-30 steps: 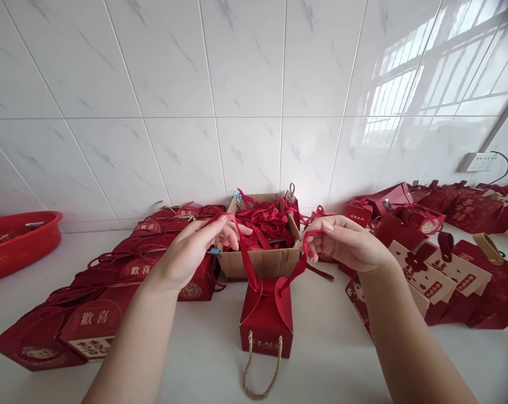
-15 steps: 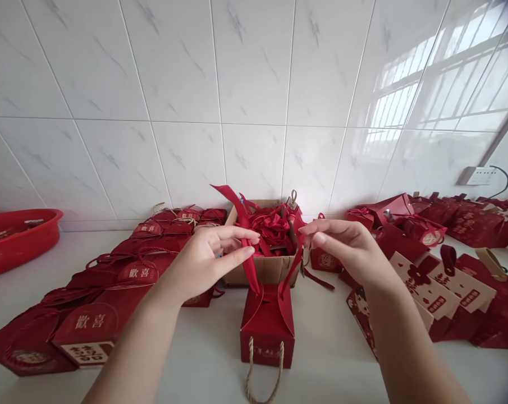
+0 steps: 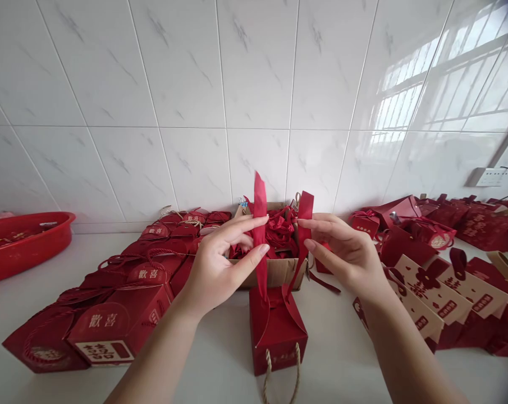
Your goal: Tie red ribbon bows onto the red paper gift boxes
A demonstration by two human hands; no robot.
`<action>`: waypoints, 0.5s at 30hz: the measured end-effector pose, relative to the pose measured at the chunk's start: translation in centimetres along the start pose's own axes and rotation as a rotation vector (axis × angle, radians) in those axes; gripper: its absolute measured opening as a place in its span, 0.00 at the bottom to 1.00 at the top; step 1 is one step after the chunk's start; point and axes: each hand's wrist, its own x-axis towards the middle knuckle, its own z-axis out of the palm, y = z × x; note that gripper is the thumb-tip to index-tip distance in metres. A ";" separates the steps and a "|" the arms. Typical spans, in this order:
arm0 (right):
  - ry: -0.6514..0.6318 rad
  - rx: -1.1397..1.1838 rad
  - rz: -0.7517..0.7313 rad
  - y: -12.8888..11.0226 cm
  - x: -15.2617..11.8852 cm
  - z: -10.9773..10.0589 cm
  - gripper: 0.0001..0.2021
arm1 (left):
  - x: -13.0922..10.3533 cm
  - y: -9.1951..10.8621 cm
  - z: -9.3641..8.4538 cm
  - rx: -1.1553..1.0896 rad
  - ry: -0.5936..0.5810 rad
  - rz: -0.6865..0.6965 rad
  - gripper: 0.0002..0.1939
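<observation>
Red ribbon: its left tail (image 3: 260, 196) and right tail (image 3: 306, 206) stand up above my fingers, and both run down to the top of the small red box (image 3: 277, 328).
Left grip: my left hand (image 3: 222, 261) holds the left tail at the fingertips; the index finger crosses it and the thumb tip touches it lower down, with a gap between finger and thumb. I can't tell which fingers press hardest.
Right grip: my right hand (image 3: 350, 255) holds the right tail the same way, fingertips above and thumb below, slightly parted; the folded fingers are partly hidden.
Between my hands: a narrow space, the tails near each other but apart.
Small red box: upright on the white surface (image 3: 230, 342), below my hands, its curved flaps meeting at the top and a rope handle (image 3: 298, 370) hanging at the front.
Behind it: an open cardboard box (image 3: 274, 272) full of tangled red ribbon.
To my left: rows of red gift boxes (image 3: 123, 317) and a red basin (image 3: 30, 247).
To my right: cream-and-red bags (image 3: 439, 289).
Changed since the earlier frames: my hands have come closer together; the left tail, which slanted off to the left half a second ago, now points upward, and the right tail's end now shows clearly above my fingers.
</observation>
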 end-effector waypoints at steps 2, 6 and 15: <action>0.000 0.019 -0.002 -0.1 -0.1 -0.1 0.15 | 0.0 -0.1 0.0 -0.043 -0.011 0.048 0.20; 0.048 0.079 -0.020 0.0 0.0 0.0 0.13 | -0.1 -0.3 0.0 -0.176 -0.064 0.062 0.19; 0.218 0.107 -0.085 0.1 0.0 0.0 0.13 | -0.4 -0.7 0.3 -0.247 -0.123 0.073 0.23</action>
